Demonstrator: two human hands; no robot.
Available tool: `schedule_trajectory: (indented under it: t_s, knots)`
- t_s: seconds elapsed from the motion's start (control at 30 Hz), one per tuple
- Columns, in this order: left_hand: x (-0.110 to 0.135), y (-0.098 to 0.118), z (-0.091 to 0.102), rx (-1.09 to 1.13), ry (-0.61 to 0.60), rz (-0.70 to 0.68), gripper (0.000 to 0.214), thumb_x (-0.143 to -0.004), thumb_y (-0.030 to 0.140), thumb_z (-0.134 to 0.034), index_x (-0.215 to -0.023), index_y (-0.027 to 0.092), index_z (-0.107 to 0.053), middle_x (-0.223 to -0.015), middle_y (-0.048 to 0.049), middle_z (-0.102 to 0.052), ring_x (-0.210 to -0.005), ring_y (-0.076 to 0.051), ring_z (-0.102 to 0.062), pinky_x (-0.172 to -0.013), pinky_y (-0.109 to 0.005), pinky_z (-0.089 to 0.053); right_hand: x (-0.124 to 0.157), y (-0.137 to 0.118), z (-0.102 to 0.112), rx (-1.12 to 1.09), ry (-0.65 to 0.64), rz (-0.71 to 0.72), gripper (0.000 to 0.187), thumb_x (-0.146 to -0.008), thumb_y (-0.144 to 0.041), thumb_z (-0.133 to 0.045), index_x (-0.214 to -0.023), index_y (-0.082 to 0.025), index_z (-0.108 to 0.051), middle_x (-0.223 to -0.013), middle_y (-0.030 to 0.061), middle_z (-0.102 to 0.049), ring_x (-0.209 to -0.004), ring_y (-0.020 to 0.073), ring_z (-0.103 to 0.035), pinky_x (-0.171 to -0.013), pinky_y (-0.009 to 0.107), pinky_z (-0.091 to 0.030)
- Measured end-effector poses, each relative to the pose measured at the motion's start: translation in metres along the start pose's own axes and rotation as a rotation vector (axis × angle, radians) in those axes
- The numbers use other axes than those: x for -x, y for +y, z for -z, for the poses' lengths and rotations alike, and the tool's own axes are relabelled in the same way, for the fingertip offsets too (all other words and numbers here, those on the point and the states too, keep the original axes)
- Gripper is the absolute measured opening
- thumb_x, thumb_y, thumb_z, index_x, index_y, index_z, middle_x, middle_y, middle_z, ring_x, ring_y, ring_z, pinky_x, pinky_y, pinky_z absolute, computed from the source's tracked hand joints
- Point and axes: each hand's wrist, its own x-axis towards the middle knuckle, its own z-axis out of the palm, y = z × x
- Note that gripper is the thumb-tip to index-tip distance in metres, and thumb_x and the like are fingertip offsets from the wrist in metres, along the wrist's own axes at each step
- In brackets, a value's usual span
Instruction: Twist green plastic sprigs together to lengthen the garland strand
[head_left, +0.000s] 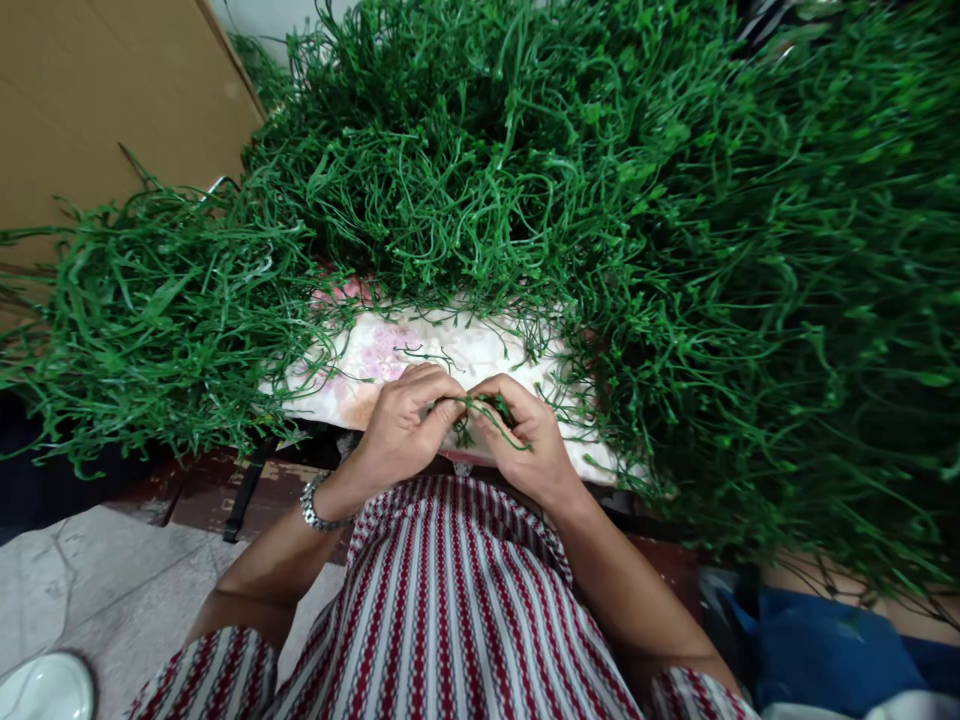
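Note:
Over a white floral-patterned cloth (480, 345), my two hands meet close to my body. My left hand (411, 425), with a metal watch on its wrist, pinches a thin green stem (491, 412) between thumb and forefinger. My right hand (529, 435) is closed on the same stem from the other side, and part of it curves across those fingers. Some of what lies between the fingertips is hidden. A few loose green stems (424, 353) rest on the cloth just beyond my hands.
A big heap of thin green stems (510, 180) rises behind the cloth and spreads to the right. Another pile of stems (172, 330) lies at the left. A brown board (112, 100) stands at the back left. Blue material (832, 640) is at the lower right.

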Motion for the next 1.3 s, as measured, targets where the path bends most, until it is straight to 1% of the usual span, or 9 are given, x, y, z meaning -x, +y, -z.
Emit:
schedule_trajectory:
  t_s: [0.27, 0.37, 0.5, 0.63, 0.83, 1.07, 1.13, 1.23, 1.3]
  knots:
    - [0.003, -0.002, -0.009, -0.215, -0.005, -0.137, 0.017, -0.080, 0.009, -0.047, -0.069, 0.016, -0.058, -0.062, -0.0016, -0.055, -0.065, -0.015, -0.050, -0.067, -0.029, -0.037, 0.002, 0.002, -0.002, -0.266, -0.028, -0.202, 0.009, -0.084, -0.025, -0.050, -0.083, -0.017, -0.047, -0.067, -0.0031, -0.049, -0.059, 0.0078, -0.045, -0.056, 0.019, -0.037]
    - [0.002, -0.002, -0.009, -0.243, -0.011, -0.102, 0.014, -0.081, 0.011, -0.046, -0.078, 0.015, -0.060, -0.070, -0.0048, -0.059, -0.071, -0.016, -0.053, -0.070, -0.029, -0.039, 0.002, 0.002, 0.000, -0.093, -0.019, -0.129, 0.009, -0.086, -0.026, -0.049, -0.085, -0.017, -0.048, -0.070, -0.0024, -0.048, -0.063, 0.0085, -0.045, -0.059, 0.019, -0.036]
    - [-0.001, -0.003, -0.003, -0.340, -0.168, -0.135, 0.024, -0.078, 0.008, -0.042, -0.093, 0.013, -0.060, -0.085, -0.0094, -0.063, -0.082, -0.020, -0.055, -0.076, -0.032, -0.039, 0.001, -0.002, 0.007, 0.268, -0.096, -0.036, 0.012, -0.087, -0.027, -0.047, -0.081, -0.017, -0.050, -0.069, -0.0018, -0.050, -0.062, 0.0089, -0.043, -0.060, 0.021, -0.033]
    - [-0.007, -0.001, 0.006, -0.378, -0.297, -0.199, 0.022, -0.073, 0.004, -0.040, -0.066, 0.017, -0.057, -0.062, -0.0036, -0.055, -0.063, -0.017, -0.047, -0.066, -0.032, -0.033, -0.003, -0.006, 0.017, 0.404, -0.213, 0.021, 0.022, -0.084, -0.023, -0.048, -0.064, -0.017, -0.041, -0.057, -0.0050, -0.038, -0.053, 0.0064, -0.032, -0.053, 0.021, -0.024]
    - [-0.016, 0.005, 0.019, 0.017, -0.589, -0.238, 0.025, -0.073, 0.007, -0.046, -0.052, 0.019, -0.052, -0.052, -0.0018, -0.051, -0.057, -0.015, -0.047, -0.064, -0.031, -0.035, -0.007, -0.002, 0.024, -0.147, -0.564, -0.065, 0.031, -0.084, -0.036, -0.051, -0.061, -0.015, -0.046, -0.051, -0.0062, -0.031, -0.047, 0.0046, -0.027, -0.044, 0.019, -0.022]
    - [-0.016, -0.004, 0.021, 0.428, -0.668, -0.005, 0.023, -0.076, 0.019, -0.051, -0.060, 0.022, -0.068, -0.055, -0.0063, -0.062, -0.057, -0.018, -0.054, -0.069, -0.035, -0.043, -0.007, 0.005, 0.025, -0.406, -0.765, -0.084, 0.036, -0.081, -0.045, -0.055, -0.062, -0.014, -0.055, -0.052, -0.0024, -0.045, -0.047, 0.0063, -0.038, -0.047, 0.021, -0.029]
    - [-0.015, -0.010, 0.023, 0.492, -0.546, 0.105, 0.019, -0.075, 0.023, -0.056, -0.063, 0.020, -0.070, -0.056, -0.0058, -0.062, -0.055, -0.016, -0.053, -0.062, -0.031, -0.042, -0.008, 0.004, 0.030, -0.379, -0.632, -0.071, 0.034, -0.081, -0.044, -0.055, -0.064, -0.015, -0.056, -0.054, -0.0015, -0.048, -0.048, 0.0071, -0.041, -0.047, 0.021, -0.030]
    - [-0.015, -0.015, 0.021, 0.575, -0.228, 0.287, 0.015, -0.073, 0.027, -0.064, -0.066, 0.017, -0.071, -0.062, -0.0050, -0.060, -0.057, -0.013, -0.051, -0.056, -0.026, -0.038, -0.013, 0.004, 0.032, -0.230, -0.190, -0.110, 0.030, -0.083, -0.042, -0.054, -0.067, -0.016, -0.055, -0.059, -0.0008, -0.050, -0.053, 0.0085, -0.043, -0.050, 0.021, -0.033]
    - [-0.017, -0.015, 0.017, 0.690, -0.076, 0.362, 0.014, -0.068, 0.029, -0.069, -0.065, 0.016, -0.070, -0.064, -0.0041, -0.058, -0.060, -0.012, -0.051, -0.057, -0.024, -0.039, -0.016, 0.005, 0.027, -0.102, -0.047, -0.119, 0.029, -0.085, -0.041, -0.052, -0.072, -0.016, -0.056, -0.064, 0.0007, -0.053, -0.058, 0.0099, -0.046, -0.055, 0.022, -0.036]
